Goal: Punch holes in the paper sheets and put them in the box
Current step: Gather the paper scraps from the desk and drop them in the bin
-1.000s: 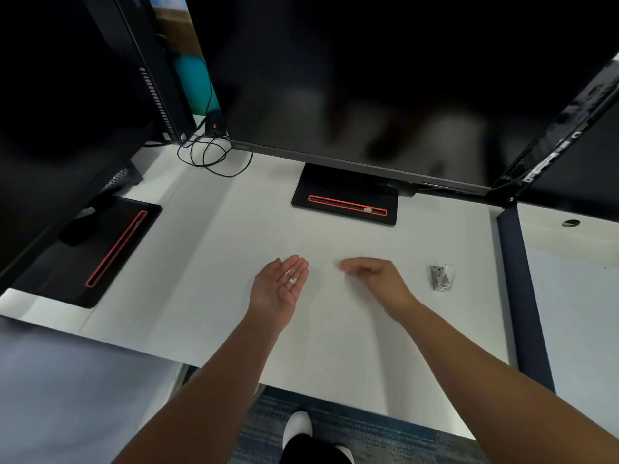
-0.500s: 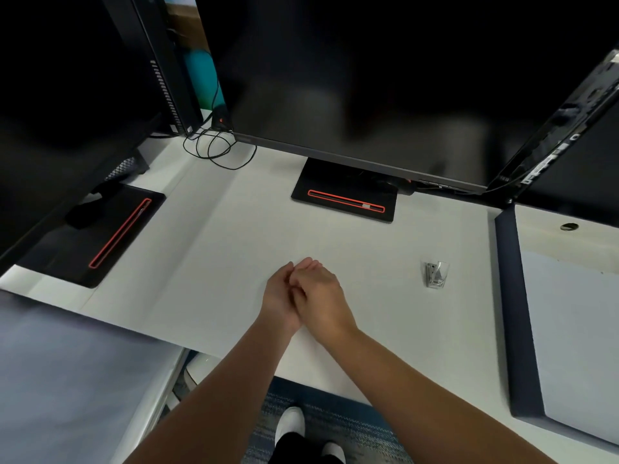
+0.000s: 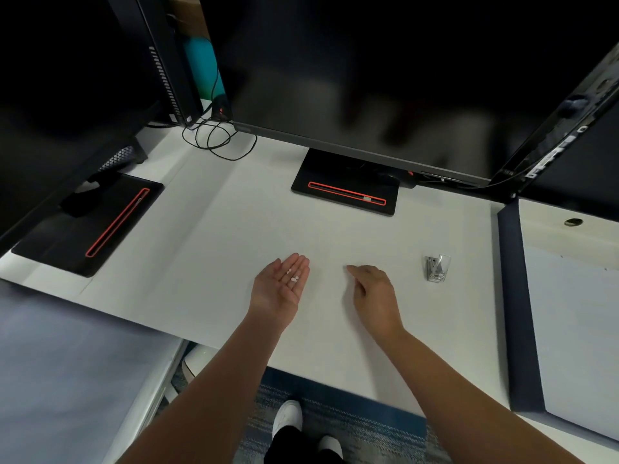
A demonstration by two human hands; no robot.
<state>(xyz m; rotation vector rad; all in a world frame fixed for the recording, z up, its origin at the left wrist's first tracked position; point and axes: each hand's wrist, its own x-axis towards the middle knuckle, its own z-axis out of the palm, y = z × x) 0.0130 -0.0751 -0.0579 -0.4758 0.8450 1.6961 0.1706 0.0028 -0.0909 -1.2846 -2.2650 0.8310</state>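
Observation:
My left hand (image 3: 279,286) lies palm up over the white desk (image 3: 207,249), fingers together, with a few small white paper punch-outs (image 3: 292,277) resting on the fingers. To its right my right hand (image 3: 373,294) hovers palm down just above the desk, its forefinger stretched toward the left hand and the other fingers loosely curled; nothing shows in it. A small clear and metal hole punch (image 3: 437,268) stands on the desk right of that hand, apart from it. A blue box (image 3: 512,296) with a white sheet (image 3: 576,329) inside sits at the right edge.
A large dark monitor (image 3: 368,78) stands at the back on a black base with a red slot (image 3: 346,192). Another monitor base (image 3: 93,222) is at the left, with looped cables (image 3: 214,142) behind. Carpet and a white shoe (image 3: 288,416) show below the desk's front edge.
Half a second ago my right hand was pressed onto my left palm. It has drawn away to the right, and the left palm now shows more white punch-outs than a second ago.

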